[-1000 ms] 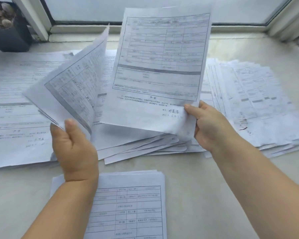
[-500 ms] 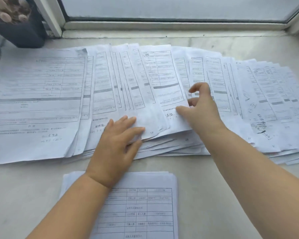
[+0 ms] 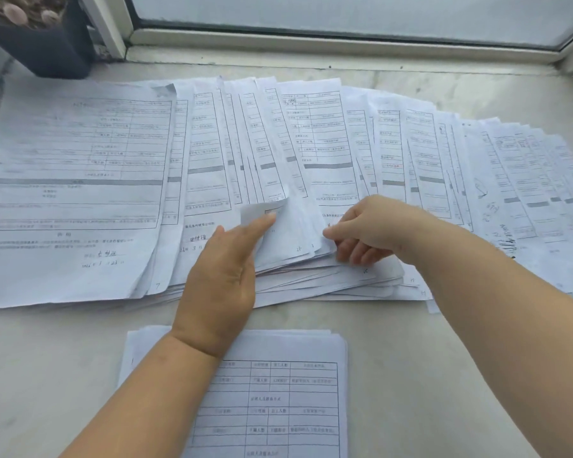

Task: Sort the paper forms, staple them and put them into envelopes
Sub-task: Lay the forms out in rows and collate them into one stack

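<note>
Left hand (image 3: 220,279) pinching a curled form corner (image 3: 262,211) — right hand (image 3: 371,233) pinching neighbouring sheet edges (image 3: 328,249).

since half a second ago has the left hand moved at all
Yes. The left hand has turned from lying flat on the fanned forms to lifting a sheet's lower corner, staying above the near stack.

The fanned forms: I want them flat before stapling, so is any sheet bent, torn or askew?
One sheet in the middle of the fanned forms has its lower left corner curled up, where the left hand is lifting it. The leftmost form has a dog-eared top right corner. No tears show.
</note>
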{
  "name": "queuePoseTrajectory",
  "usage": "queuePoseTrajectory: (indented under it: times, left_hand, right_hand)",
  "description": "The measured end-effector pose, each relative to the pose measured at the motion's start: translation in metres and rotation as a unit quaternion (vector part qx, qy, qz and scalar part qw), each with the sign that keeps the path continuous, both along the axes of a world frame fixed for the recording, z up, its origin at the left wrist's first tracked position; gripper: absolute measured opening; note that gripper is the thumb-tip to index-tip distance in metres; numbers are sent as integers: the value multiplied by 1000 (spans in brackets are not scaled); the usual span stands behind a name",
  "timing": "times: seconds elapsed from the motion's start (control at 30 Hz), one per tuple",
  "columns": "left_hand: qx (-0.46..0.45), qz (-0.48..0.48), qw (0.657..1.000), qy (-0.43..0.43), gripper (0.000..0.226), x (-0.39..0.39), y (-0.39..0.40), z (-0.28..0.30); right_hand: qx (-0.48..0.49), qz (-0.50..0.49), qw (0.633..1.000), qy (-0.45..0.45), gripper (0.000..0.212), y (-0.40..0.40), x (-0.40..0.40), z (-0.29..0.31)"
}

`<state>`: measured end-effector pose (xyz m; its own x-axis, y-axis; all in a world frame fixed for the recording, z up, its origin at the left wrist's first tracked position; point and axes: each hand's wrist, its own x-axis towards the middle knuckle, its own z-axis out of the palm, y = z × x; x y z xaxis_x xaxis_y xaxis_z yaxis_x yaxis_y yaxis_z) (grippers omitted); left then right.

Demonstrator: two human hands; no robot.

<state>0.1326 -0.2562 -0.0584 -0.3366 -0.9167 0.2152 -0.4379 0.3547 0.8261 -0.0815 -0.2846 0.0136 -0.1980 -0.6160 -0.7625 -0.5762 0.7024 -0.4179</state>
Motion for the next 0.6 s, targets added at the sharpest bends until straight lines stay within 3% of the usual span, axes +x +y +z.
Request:
queuePoseTrajectory:
  times: [0.07, 0.17, 0.27, 0.47, 0.6]
  left_hand:
    - [-10, 4, 1000, -1, 45, 0, -2, -4]
    - [-4, 21, 1000, -23, 31, -2, -4, -3]
    - [-16, 37, 998, -56, 36, -7, -5, 2]
    - [11, 73, 997, -31, 32, -7, -7, 2]
    - [14, 77, 997, -27, 13, -6, -6, 1]
  right_hand:
    - [2, -8, 1000, -24, 4, -4, 1, -1]
    - [-3, -32, 996, -87, 5, -5, -1, 2]
    - [-5, -80, 986, -146, 5, -2, -1, 3]
    - [-20, -167, 960, -223, 14, 3, 3, -4]
    - [-42, -218, 934, -281, 14, 3, 4, -6]
